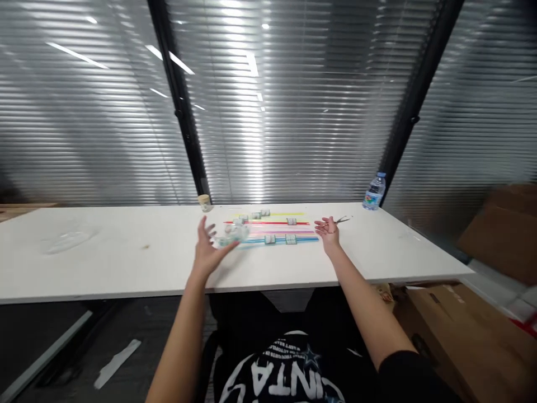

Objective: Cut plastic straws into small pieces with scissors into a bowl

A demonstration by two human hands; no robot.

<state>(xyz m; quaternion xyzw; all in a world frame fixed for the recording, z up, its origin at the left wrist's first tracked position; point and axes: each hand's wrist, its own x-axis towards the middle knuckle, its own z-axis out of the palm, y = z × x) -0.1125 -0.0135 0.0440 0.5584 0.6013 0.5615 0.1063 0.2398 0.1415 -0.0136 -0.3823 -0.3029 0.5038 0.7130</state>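
Note:
My left hand (207, 246) is raised over the table, its thumb stretched out and its fingers spread. Just beyond the thumb is a clear plastic piece (230, 230) with a bluish-green tint; whether the hand touches it I cannot tell. To the right, my right hand (329, 234) is turned palm up with loosely spread fingers. Scissors (343, 219) show behind it, their handles hidden. Between the hands lie thin coloured sticks: blue (302, 239), pink (300, 232), red (274, 223) and yellow (289, 214). Several small patterned pieces (291, 239) rest on or beside them.
The white table (138, 274) runs along a glass wall with blinds. A water bottle (374, 192) stands at the back right, a small lidded jar (204, 202) at the back left. Clear plastic packaging (69, 240) lies far left. Cardboard boxes (470, 330) sit on the right, below table height.

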